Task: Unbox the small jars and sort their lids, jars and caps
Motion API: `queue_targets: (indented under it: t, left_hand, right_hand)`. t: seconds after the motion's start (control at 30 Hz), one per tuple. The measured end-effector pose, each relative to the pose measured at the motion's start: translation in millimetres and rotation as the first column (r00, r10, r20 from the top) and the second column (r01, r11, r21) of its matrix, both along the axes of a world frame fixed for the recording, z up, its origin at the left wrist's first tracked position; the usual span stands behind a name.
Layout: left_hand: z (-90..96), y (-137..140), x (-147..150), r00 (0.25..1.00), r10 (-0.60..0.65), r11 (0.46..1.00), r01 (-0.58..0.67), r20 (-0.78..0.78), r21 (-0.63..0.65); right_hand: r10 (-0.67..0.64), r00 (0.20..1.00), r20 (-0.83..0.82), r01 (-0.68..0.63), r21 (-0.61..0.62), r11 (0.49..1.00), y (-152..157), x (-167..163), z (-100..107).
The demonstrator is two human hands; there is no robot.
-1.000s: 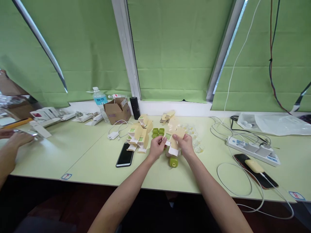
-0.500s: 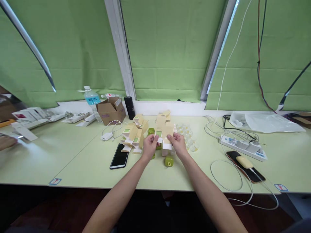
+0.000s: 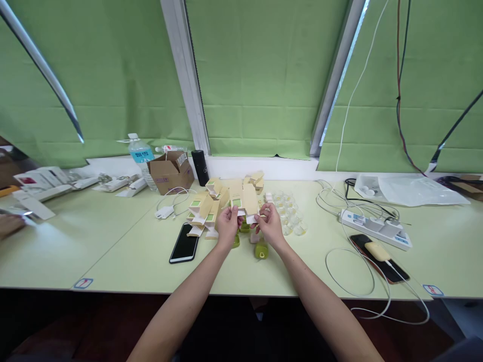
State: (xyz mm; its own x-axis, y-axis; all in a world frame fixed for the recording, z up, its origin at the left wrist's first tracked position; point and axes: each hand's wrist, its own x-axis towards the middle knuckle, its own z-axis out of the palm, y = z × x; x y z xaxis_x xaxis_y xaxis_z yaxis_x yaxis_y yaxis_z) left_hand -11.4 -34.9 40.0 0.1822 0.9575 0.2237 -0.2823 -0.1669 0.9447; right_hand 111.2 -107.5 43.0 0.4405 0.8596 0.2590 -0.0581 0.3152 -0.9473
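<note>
Between my two hands, above the table, is a partly unfolded cream cardboard box [image 3: 249, 198] with a green-printed panel. My left hand [image 3: 228, 224] grips its left side between thumb and fingers. My right hand [image 3: 270, 223] pinches a white flap at its lower right. Left of my hands lies a pile of similar cream boxes [image 3: 204, 207]. Green cases [image 3: 261, 251] sit on the table below and behind my hands, some partly hidden. To the right stand several small clear cups [image 3: 289, 211] with yellowish bottoms.
A black phone [image 3: 184, 244] lies left of my forearms. On the right are a power strip [image 3: 375, 229], loose white cables and a phone [image 3: 381, 259] with a yellow case on it. A brown carton [image 3: 171, 172], a water bottle [image 3: 141, 156] and a black cylinder [image 3: 199, 167] stand at the back. Another person's hand [image 3: 11, 224] shows far left.
The held box has moved a little left and its panels have turned. My right hand's fingers have shifted on the flap, with the other fingers more raised.
</note>
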Motion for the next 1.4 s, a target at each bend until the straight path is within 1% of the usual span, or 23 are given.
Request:
queue_targets:
  t: [0.1, 0.23, 0.33, 0.43, 0.57, 0.67, 0.73, 0.8, 0.97, 1.13, 1.27, 1.4]
  left_hand:
    - [0.8, -1.6, 0.0, 0.996, -0.086, 0.996, 0.085, 0.018, 0.013]
    - [3.1, -7.4, -0.1, 0.982, -0.189, 0.979, 0.187, 0.021, 0.079]
    - [4.2, -9.2, 0.1, 0.976, -0.219, 0.971, 0.219, -0.008, 0.096]
    - [6.4, -6.6, -2.4, 0.987, -0.155, 0.984, 0.157, -0.029, 0.089]
    - [11.9, 1.8, -14.7, 1.0, 0.001, 0.995, 0.0, -0.01, 0.098]
    - [13.8, 6.9, -26.8, 0.995, 0.096, 0.985, -0.094, -0.009, 0.147]
    - [12.1, 8.1, -32.6, 0.989, 0.15, 0.969, -0.142, -0.02, 0.201]
    - [8.3, 8.0, -35.1, 0.982, 0.183, 0.954, -0.168, -0.038, 0.249]
    - [-2.8, 4.6, -31.6, 0.98, 0.177, 0.936, -0.138, -0.094, 0.324]
    - [-8.8, 2.8, -28.4, 0.98, 0.155, 0.935, -0.105, -0.125, 0.338]
    - [-10.5, 4.1, -28.1, 0.983, 0.127, 0.944, -0.077, -0.136, 0.319]
    - [-9.4, 1.7, -27.3, 0.983, 0.11, 0.946, -0.059, -0.146, 0.318]
  right_hand:
    - [-0.032, 0.998, 0.045, 0.032, -0.002, 0.999, 3.1, 2.0, -4.7]
    - [-0.081, 0.996, 0.034, 0.081, 0.0, 0.997, 6.3, 6.6, -6.8]
    - [-0.104, 0.994, 0.022, 0.104, -0.01, 0.995, 8.6, 9.8, -8.2]
    - [-0.116, 0.993, 0.037, 0.117, -0.025, 0.993, 12.5, 14.7, -10.0]
    - [-0.141, 0.981, 0.136, 0.149, -0.05, 0.988, 26.1, 25.3, -4.9]
    - [-0.152, 0.95, 0.274, 0.188, -0.113, 0.976, 48.9, 31.3, 7.5]
    - [-0.142, 0.911, 0.386, 0.231, -0.193, 0.954, 70.5, 31.9, 16.6]
    - [-0.123, 0.898, 0.422, 0.238, -0.232, 0.943, 95.0, 29.9, 23.4]
    - [-0.067, 0.863, 0.501, 0.262, -0.33, 0.907, 151.8, 24.5, 27.7]
    - [-0.018, 0.831, 0.556, 0.276, -0.383, 0.882, 187.6, 31.2, 30.1]
    - [-0.023, 0.819, 0.574, 0.28, -0.365, 0.888, 194.3, 39.4, 27.8]
    - [-0.093, 0.818, 0.567, 0.292, -0.27, 0.918, 177.8, 42.7, 18.0]
